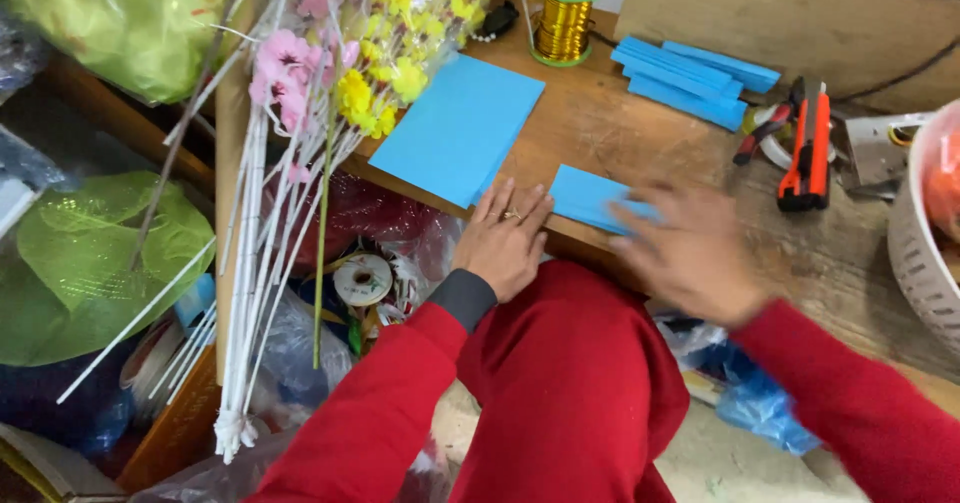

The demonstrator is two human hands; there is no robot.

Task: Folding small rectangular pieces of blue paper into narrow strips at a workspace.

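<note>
My left hand (503,238) rests flat on the front edge of the wooden table (620,128), fingers apart, just left of a small blue foam piece (585,195). My right hand (690,248), blurred, lies over the right side of that blue piece with its fingers spread on it. A larger blue foam sheet (458,128) lies on the table further left. A stack of folded blue strips (690,78) sits at the back.
A spool of gold wire with a green top (565,13) stands at the back. An orange utility knife (808,153) and red-handled pliers (765,133) lie at the right, beside a white basket (915,253). Artificial flowers on white stems (310,93) lean at the left above ribbon rolls (362,280).
</note>
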